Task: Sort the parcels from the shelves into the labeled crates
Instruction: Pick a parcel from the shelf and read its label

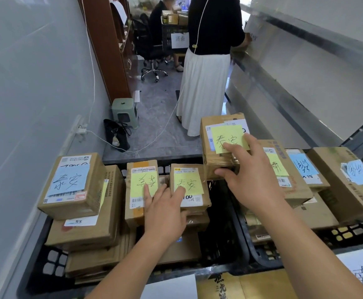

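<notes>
In the near black crate (236, 240), the left hand (165, 214) lies with straight, spread fingers on two yellow-noted parcels (187, 186). Just right and farther, the right hand (249, 175) grips a cardboard parcel (221, 145), thumb under it and fingers on its yellow note (225, 137). Beyond stands a person in a white skirt (204, 87).

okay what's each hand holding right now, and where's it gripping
Right hand grips a box at its near edge, thumb under the bottom, fingers on its yellow note. Left hand holds nothing; fingers rest on two boxes.
</notes>
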A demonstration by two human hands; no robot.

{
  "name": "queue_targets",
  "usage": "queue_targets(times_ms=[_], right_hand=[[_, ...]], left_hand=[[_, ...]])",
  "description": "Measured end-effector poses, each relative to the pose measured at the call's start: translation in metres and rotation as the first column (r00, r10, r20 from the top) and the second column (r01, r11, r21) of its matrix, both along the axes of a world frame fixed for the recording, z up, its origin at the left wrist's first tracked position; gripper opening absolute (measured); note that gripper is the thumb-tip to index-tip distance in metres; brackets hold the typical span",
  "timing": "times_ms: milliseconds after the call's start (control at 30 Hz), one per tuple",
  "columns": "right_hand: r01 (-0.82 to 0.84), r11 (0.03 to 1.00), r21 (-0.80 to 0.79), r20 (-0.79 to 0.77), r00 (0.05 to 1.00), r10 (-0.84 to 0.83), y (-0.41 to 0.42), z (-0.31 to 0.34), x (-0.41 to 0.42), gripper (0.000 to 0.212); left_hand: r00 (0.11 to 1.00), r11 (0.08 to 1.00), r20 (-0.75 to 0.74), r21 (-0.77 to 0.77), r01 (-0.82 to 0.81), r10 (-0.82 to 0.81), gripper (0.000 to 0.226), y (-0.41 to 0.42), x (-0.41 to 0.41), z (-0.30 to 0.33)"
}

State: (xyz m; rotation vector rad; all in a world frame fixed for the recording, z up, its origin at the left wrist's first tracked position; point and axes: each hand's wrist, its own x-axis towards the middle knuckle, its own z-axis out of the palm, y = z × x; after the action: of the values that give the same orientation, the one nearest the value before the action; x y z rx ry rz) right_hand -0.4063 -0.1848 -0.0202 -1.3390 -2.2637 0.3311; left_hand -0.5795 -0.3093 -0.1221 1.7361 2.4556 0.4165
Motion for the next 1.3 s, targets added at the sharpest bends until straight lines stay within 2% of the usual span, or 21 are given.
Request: queue_targets(times_ms=[267,467,667,767,967,1133,1300], right_hand=[[-0.109,0.994,-0.027,-0.012,0.994,0.109,-0.012,-0.015,-0.006,0.067],[-0.128,0.986,-0.108,0.036,0.99,0.133,-0.026,-0.037,-0.009,0.068],[-0.059,0.985,-0.163,0.13,0.988,0.08,-0.032,-0.054,-0.009,0.068],[-0.061,0.978,-0.2,0.113,0.99,0.085,-0.034,-0.062,-0.011,0.067],[-0.074,0.978,-0.194,0.133,0.986,0.101,-0.039,-0.077,-0.021,0.064],[-0.102,0.98,-0.171,0.173,0.976,0.132,-0.033,-0.086,-0.019,0.062],[-0.089,0.984,-0.154,0.298,0.945,0.132,-0.034,-0.102,-0.013,0.053]], left_hand=[[0.987,0.991,-0.089,0.015,-0.133,0.133,0.052,-0.014,-0.023,0.0],[0.992,0.993,-0.038,0.033,-0.115,0.116,0.059,-0.025,-0.031,-0.009],[0.991,0.989,-0.028,0.072,-0.127,0.129,0.059,-0.029,-0.037,-0.01],[0.993,0.992,-0.035,0.065,-0.109,0.111,0.059,-0.031,-0.037,-0.01],[0.999,0.996,0.0,0.074,-0.045,0.045,0.055,-0.028,-0.039,-0.007],[0.999,0.997,-0.033,0.078,-0.009,0.012,0.058,-0.03,-0.042,-0.008],[0.997,0.998,-0.078,0.065,-0.007,0.012,0.057,-0.028,-0.039,-0.014]])
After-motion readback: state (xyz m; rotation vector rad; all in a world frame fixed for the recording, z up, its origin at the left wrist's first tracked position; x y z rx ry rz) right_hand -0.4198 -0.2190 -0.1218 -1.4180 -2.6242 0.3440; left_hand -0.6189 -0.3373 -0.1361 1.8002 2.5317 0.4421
